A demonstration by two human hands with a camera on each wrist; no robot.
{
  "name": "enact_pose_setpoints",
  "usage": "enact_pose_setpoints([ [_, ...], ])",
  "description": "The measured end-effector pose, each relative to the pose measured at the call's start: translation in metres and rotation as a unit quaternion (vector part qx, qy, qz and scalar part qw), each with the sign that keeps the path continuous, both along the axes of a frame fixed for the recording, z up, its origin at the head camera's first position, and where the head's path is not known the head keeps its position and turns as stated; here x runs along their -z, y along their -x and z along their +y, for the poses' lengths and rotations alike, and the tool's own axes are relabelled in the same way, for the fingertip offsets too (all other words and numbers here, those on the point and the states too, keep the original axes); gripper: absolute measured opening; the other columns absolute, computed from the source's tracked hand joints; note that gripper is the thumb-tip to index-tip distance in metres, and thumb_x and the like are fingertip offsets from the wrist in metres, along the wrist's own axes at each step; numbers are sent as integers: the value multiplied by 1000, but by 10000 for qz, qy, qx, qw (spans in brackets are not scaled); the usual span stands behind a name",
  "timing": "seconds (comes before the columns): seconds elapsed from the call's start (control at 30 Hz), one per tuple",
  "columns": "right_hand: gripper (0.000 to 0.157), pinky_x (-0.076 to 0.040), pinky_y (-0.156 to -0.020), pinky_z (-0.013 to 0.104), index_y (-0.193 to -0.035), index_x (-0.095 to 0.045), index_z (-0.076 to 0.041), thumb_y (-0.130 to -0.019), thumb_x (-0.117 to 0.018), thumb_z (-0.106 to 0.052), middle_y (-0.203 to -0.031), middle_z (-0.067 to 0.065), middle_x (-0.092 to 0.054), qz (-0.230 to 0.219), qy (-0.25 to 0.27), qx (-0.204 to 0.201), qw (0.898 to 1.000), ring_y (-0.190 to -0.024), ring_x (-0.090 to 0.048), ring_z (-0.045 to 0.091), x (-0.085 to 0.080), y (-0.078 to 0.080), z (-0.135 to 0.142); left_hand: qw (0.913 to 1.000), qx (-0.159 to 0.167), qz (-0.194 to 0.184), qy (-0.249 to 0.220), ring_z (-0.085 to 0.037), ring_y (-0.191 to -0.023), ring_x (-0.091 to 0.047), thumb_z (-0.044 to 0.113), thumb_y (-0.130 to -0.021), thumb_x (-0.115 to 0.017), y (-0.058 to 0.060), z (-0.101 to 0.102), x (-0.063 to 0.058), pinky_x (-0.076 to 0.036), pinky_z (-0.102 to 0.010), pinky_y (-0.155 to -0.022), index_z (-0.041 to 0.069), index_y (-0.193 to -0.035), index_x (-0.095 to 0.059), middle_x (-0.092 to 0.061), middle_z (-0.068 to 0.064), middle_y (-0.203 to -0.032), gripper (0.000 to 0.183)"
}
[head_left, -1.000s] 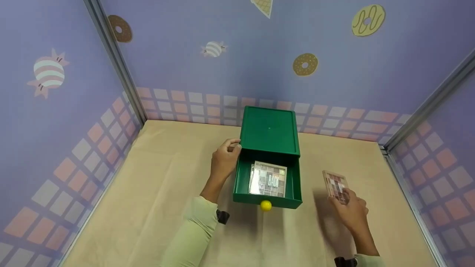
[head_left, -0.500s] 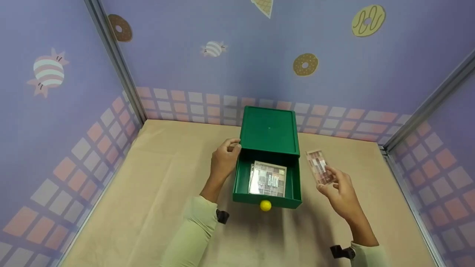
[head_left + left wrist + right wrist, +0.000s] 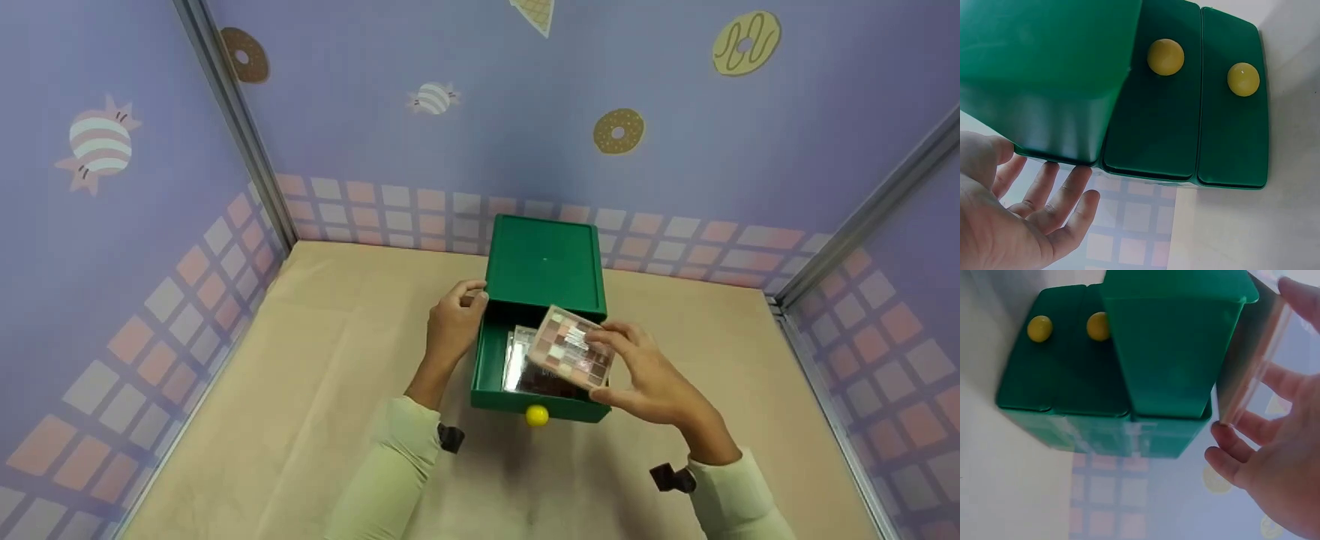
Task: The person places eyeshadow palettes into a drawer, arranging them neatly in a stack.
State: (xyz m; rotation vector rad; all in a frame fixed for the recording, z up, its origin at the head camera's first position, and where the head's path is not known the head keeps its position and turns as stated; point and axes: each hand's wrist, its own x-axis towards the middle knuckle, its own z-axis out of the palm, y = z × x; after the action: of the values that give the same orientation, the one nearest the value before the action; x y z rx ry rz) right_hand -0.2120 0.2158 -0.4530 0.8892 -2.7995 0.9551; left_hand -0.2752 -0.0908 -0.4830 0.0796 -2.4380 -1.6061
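A green drawer cabinet (image 3: pixel 544 259) has its top drawer (image 3: pixel 495 401) pulled out by a yellow round knob (image 3: pixel 536 415). Inside that drawer lie clear-lidded eyeshadow palettes (image 3: pixel 516 375), stacked and partly hidden. Over the drawer's right side, my right hand (image 3: pixel 660 379) pinches another eyeshadow palette (image 3: pixel 564 346) by its edges, tilted, with rows of pink, brown and pale pans. The right wrist view shows this palette (image 3: pixel 1249 354) side-on, above the drawer's rim. My left hand (image 3: pixel 452 322) touches the cabinet's left side, fingertips (image 3: pixel 1081 174) against its edge and fingers loosely extended.
Two lower drawers with yellow knobs (image 3: pixel 1166 57) are closed beneath the pulled-out one. A beige cloth (image 3: pixel 360 360) covers the table. Patterned purple walls (image 3: pixel 337 127) and metal posts (image 3: pixel 240 127) stand at the back and sides.
My right hand has carried the eyeshadow palette leftward from the table's right side to over the drawer, turning it on the way. My left hand and the cabinet have stayed in place.
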Motion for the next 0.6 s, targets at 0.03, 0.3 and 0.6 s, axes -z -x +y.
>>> enact_pose_setpoints([
  [0.03, 70, -41, -104, 70, -144, -53, -18, -80, -78, -30, -151, 14, -43, -27, -83, -37, 10000, -134, -43, 39, -3, 1, -3, 10000, -3, 2, 3, -22, -105, -71, 35, -102, -56, 0, 0, 0, -54, -49, -89, 24, -130, -69, -75, -1, -120, 34],
  [0.3, 70, -39, -107, 69, -144, -54, -19, -80, -78, -32, -154, 16, -41, -174, -231, -416, 9987, -137, -39, 38, -10, 12, -19, 10000, -53, -19, 22, -23, -108, -71, 35, -102, -57, 0, -1, -1, -54, -49, -92, 22, -131, -69, -75, -3, -119, 34],
  [0.6, 75, -36, -110, 69, -148, -52, -16, -78, -79, -26, -159, 20, -34, -398, -489, -439, 9970, -144, -33, 42, -7, 20, -26, 10000, -28, -36, 46, -23, -105, -71, 35, -102, -56, 0, 0, -1, -54, -49, -90, 24, -130, -69, -76, -2, -118, 33],
])
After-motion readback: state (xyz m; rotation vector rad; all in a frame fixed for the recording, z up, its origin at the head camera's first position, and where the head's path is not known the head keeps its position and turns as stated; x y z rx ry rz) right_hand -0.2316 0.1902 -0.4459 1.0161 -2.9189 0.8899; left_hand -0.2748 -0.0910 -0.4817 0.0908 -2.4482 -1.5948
